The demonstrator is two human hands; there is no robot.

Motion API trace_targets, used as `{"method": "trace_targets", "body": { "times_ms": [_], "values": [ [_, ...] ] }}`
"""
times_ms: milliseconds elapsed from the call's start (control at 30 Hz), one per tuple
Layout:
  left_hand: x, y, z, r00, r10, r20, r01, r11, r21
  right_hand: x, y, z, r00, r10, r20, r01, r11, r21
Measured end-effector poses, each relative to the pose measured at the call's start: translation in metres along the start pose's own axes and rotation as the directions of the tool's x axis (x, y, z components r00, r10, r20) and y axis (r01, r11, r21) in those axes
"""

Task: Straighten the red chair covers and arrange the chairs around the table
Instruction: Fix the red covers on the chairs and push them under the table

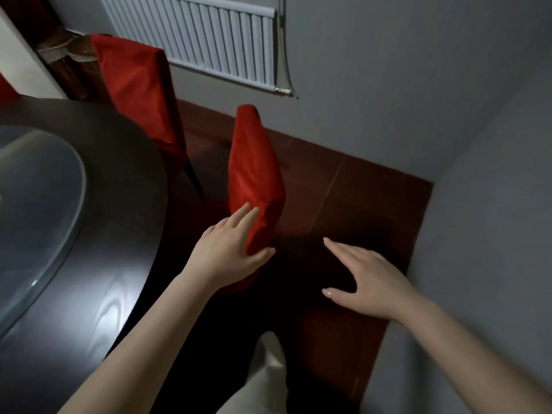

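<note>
A chair in a red cover (pixel 254 177) stands just ahead of me beside the round dark table (pixel 125 240), seen edge-on. My left hand (pixel 230 252) rests on the near top corner of its backrest, fingers straight along the left face and thumb across the near edge. My right hand (pixel 367 282) hovers to the right of that chair, fingers spread and straight, touching nothing. A second red-covered chair (pixel 140 94) stands further back against the table, its dark leg showing below the cover.
A glass turntable (pixel 38 210) lies on the table at left. A white radiator (pixel 197 37) hangs on the far wall. Grey walls close in at the back and right. Dark red floor tiles (pixel 358 198) lie between chair and wall. My light trouser leg (pixel 265 377) is below.
</note>
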State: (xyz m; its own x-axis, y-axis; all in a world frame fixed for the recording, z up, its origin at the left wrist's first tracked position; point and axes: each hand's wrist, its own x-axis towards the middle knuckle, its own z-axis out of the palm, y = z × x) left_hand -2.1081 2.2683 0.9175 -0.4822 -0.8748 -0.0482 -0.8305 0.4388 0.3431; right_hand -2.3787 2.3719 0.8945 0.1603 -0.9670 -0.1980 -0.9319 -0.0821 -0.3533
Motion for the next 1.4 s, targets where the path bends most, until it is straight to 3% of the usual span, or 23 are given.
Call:
{"method": "trace_targets", "body": {
  "times_ms": [200,533,700,900,1067,1200,1400],
  "values": [
    [0.119,-0.004,-0.012,0.993,0.087,0.082,-0.089,0.996,0.021,0.081,0.037,-0.033,0.995,0.095,-0.007,-0.095,0.995,0.034],
    [0.287,0.005,-0.022,0.986,0.153,0.059,-0.155,0.988,0.027,0.206,0.101,-0.091,0.999,0.050,-0.016,-0.049,0.997,0.057],
    [0.363,0.023,-0.010,0.996,0.084,0.018,-0.084,0.996,0.022,0.270,0.174,-0.143,1.000,-0.005,-0.014,0.005,1.000,-0.012],
    [0.410,0.034,-0.013,0.983,-0.169,-0.073,0.169,0.986,-0.004,0.366,0.223,-0.195,0.965,-0.257,0.053,0.260,0.964,-0.059],
    [0.402,0.015,-0.015,0.902,-0.406,-0.145,0.406,0.913,-0.031,0.450,0.214,-0.205,0.860,-0.494,0.127,0.503,0.862,-0.056],
    [0.389,-0.015,-0.017,0.777,-0.602,-0.181,0.605,0.795,-0.049,0.507,0.186,-0.205,0.743,-0.649,0.166,0.662,0.749,-0.034],
    [0.378,-0.034,-0.009,0.575,-0.808,-0.128,0.800,0.588,-0.121,0.583,0.140,-0.204,0.550,-0.806,0.221,0.823,0.568,0.024]
  ]
}}
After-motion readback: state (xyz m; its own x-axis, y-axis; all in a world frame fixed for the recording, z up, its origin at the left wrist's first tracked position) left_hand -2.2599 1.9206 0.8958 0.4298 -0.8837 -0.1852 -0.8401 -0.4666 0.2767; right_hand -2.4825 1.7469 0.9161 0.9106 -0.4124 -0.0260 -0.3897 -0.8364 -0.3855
